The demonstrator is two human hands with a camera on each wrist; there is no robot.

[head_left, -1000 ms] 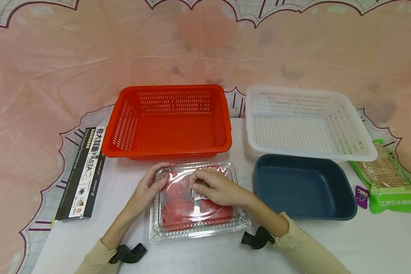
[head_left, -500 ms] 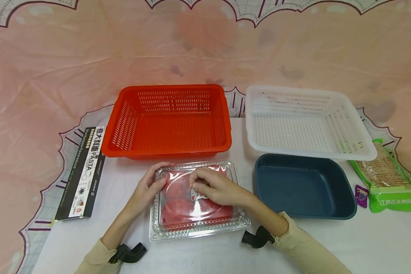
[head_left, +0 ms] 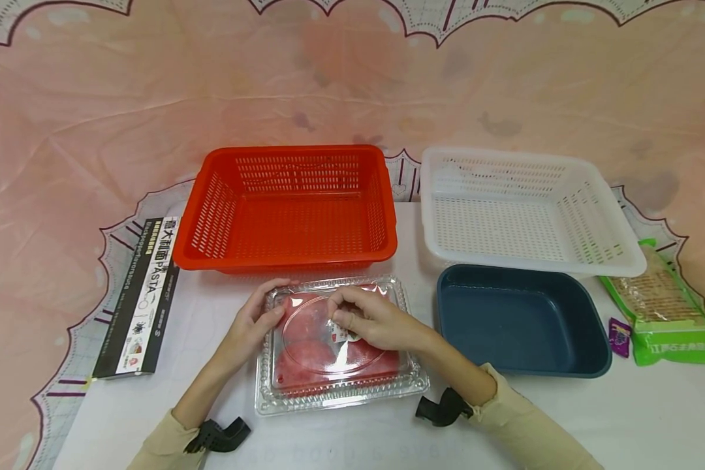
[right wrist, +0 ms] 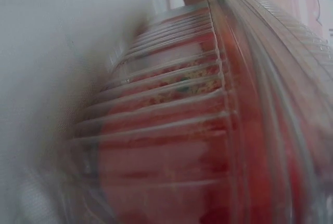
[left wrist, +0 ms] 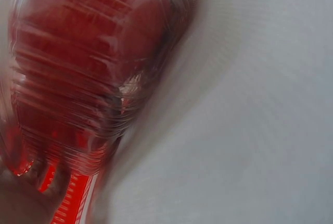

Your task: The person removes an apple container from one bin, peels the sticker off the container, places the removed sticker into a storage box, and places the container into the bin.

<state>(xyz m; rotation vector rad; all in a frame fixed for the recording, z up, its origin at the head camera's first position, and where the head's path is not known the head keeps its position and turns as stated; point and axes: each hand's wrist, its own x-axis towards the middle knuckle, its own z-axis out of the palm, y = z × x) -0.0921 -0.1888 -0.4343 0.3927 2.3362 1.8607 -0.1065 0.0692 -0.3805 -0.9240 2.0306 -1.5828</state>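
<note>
A clear plastic clamshell box with red contents lies on the table in front of me. My left hand grips its upper left corner, thumb on the lid and fingers over the rim. In the left wrist view, fingers curl at the box's ribbed side. Over the lid, my right hand pinches at the edge of a small white sticker with thumb and forefinger. Part of the sticker is hidden behind that hand. Through the ribbed wall in the right wrist view, red contents show.
Behind the box stands a red basket, with a white basket to its right. A dark blue tub is right of my hand. A pasta box lies left; a green food bag and purple packet lie far right.
The right thumb and forefinger have shifted slightly right over the lid, and more of the sticker's left side shows. The left hand and the box stay in place.
</note>
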